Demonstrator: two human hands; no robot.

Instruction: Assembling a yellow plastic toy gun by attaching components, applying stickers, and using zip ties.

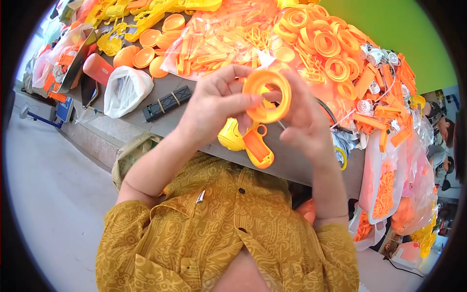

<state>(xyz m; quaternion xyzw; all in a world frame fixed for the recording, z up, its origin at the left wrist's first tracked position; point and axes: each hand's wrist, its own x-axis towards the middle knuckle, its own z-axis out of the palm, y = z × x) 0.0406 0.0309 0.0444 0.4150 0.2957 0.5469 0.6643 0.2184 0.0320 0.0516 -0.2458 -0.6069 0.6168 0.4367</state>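
Observation:
In front of me an orange plastic ring [251, 110] with a stepped inner rim is raised above the table edge. My left hand [214, 104] pinches its left side between thumb and fingers. Curled around the ring's right side and behind it are the fingers of my right hand [309, 121]; its thumb stays apart from the ring. Some fingertips show through the hole. Below the hands lies a yellow plastic toy body [231, 136] with an orange grip [258, 147], at the table's near edge. A thin shaft by the right thumb is too small to name.
Beyond the hands are a pile of orange rings [327, 44] and a plastic bag of orange parts [209, 46]. On the left stand a white-lined container [127, 92] and a dark ribbed block [168, 103]. Orange parts with white motors [374, 90] crowd the right.

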